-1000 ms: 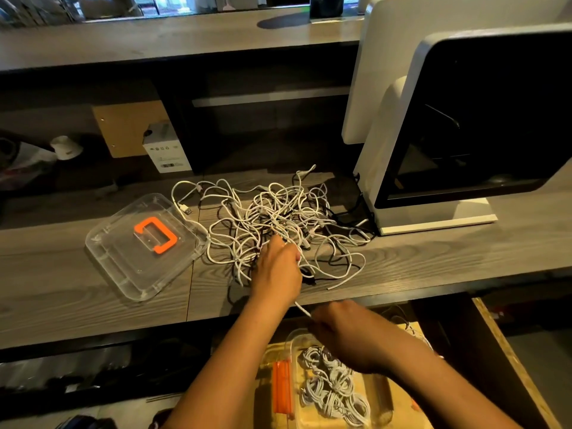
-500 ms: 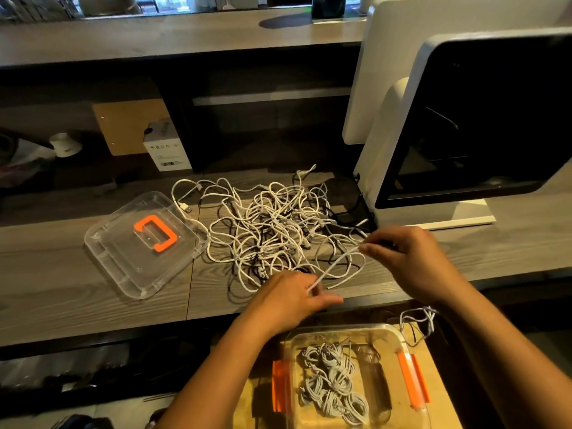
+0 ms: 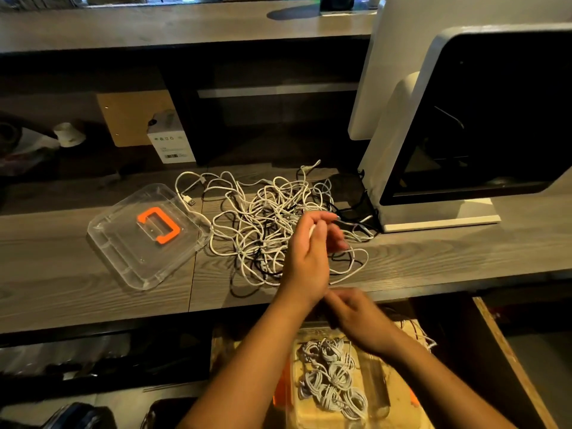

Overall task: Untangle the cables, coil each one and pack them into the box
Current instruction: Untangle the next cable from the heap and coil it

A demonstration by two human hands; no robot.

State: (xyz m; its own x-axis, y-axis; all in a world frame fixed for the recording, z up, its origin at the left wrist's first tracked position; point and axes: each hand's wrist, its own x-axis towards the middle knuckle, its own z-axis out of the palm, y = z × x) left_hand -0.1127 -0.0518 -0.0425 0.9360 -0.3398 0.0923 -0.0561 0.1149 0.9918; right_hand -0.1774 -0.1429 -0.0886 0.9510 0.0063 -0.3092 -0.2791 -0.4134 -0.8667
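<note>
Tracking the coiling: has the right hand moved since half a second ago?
Yes: the right hand drew back from the monitor base toward the box.

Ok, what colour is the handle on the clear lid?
Orange; the handle shows best in the head view.

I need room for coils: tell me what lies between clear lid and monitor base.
Head view: the tangle of white cables fills the counter between clear lid and monitor base; the left hand grips a strand over its right part.
</note>
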